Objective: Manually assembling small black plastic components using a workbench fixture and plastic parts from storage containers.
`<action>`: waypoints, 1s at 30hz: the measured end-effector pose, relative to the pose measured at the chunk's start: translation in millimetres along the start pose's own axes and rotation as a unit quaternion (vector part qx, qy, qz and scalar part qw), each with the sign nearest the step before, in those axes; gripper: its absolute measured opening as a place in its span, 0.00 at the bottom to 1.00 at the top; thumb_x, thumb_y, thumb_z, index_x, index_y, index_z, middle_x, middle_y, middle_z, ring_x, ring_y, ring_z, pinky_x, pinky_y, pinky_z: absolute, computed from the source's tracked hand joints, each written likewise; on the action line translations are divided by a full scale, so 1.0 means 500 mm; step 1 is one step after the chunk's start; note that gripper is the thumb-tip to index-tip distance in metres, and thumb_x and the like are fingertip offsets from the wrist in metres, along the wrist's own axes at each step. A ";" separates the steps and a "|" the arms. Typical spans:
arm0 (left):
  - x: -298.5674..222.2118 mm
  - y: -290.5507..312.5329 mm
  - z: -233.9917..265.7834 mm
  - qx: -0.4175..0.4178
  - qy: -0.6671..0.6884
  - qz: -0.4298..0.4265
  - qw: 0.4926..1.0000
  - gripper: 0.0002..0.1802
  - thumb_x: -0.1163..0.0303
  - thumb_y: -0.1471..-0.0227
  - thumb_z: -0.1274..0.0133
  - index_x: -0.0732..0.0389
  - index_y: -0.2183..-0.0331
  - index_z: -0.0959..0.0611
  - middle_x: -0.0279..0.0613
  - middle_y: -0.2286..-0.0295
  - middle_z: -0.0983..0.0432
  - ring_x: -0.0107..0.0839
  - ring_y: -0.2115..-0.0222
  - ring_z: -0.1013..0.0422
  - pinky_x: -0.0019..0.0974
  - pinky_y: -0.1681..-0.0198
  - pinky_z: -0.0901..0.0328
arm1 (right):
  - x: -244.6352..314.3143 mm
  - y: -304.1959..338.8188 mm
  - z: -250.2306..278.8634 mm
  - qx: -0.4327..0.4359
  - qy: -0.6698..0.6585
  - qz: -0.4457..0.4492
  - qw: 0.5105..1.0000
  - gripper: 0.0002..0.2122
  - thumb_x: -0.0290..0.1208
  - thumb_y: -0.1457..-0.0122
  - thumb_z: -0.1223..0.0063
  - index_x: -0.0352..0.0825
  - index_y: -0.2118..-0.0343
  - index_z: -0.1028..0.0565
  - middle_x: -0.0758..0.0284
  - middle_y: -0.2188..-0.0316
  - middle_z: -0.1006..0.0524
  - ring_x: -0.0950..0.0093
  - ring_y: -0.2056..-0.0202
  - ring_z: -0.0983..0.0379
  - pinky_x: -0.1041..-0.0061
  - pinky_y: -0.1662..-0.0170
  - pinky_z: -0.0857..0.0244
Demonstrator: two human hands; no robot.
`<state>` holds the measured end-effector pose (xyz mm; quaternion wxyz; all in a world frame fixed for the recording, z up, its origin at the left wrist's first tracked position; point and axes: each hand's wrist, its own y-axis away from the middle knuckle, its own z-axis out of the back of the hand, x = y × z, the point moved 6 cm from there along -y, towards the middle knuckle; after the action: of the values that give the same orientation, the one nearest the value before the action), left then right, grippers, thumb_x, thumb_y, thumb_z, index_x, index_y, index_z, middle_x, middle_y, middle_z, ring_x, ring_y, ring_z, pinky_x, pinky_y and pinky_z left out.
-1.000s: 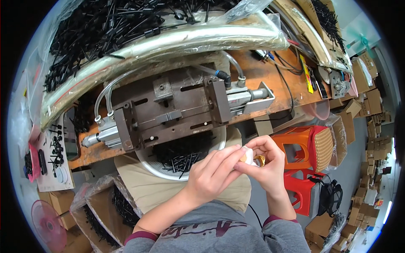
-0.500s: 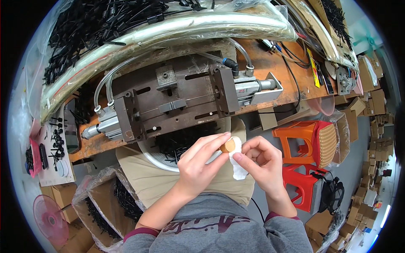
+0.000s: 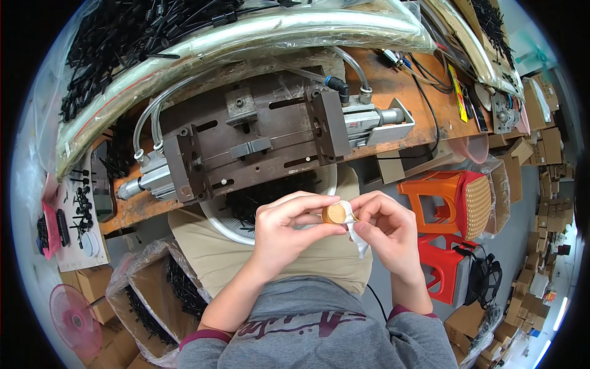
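Above my lap, my left hand (image 3: 286,229) grips a small round piece (image 3: 335,213) between thumb and fingers. It has a tan, cork-like face and an amber-brown side; its exact kind I cannot make out. My right hand (image 3: 387,230) is closed in a pinch on a crumpled white tissue (image 3: 357,238), which lies against the right side of the round piece and hangs down below it. Behind both hands, a white basket (image 3: 222,229) with black parts in it rests at my lap, under the front edge of the machine.
A brown metal fixture (image 3: 270,123) with air cylinders at both ends sits on the wooden bench (image 3: 424,117). Black parts (image 3: 147,37) are heaped at the back. Lined boxes stand lower left, beside a pink fan (image 3: 75,320). Orange (image 3: 424,194) and red stools (image 3: 439,264) are at the right.
The round piece has turned so its tan face shows more. My right hand has moved slightly right, and the tissue now sits further off the face, bunched at the side.
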<state>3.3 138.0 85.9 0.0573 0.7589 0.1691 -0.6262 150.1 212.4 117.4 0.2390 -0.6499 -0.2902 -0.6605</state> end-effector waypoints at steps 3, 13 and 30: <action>0.011 0.004 -0.002 0.009 0.089 0.051 0.995 0.21 0.85 0.59 0.36 0.69 0.57 0.18 0.48 0.61 0.22 0.35 0.61 0.23 0.34 0.57 0.23 | -0.003 -0.001 0.001 -0.006 -0.048 -0.015 0.999 0.02 0.13 0.46 0.50 0.26 0.72 0.29 0.59 0.60 0.25 0.79 0.62 0.26 0.81 0.61 0.30; 0.033 0.015 -0.006 0.045 0.271 0.168 0.947 0.24 0.85 0.55 0.39 0.75 0.52 0.23 0.49 0.62 0.22 0.37 0.62 0.22 0.35 0.55 0.26 | -0.015 -0.012 0.022 -0.010 -0.110 -0.032 0.993 0.02 0.15 0.46 0.51 0.27 0.72 0.30 0.58 0.64 0.23 0.76 0.69 0.23 0.80 0.63 0.29; -0.002 0.010 -0.009 0.002 0.014 0.002 1.000 0.21 0.87 0.53 0.42 0.68 0.54 0.20 0.45 0.57 0.28 0.33 0.55 0.27 0.33 0.53 0.24 | 0.010 -0.009 -0.001 -0.099 0.172 0.037 0.979 0.03 0.21 0.44 0.42 0.28 0.69 0.22 0.65 0.73 0.21 0.81 0.72 0.25 0.83 0.69 0.32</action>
<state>9.0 134.5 87.3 0.0550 0.7682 0.1669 -0.6156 146.5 215.8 121.9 0.2446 -0.5572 -0.1536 -0.7785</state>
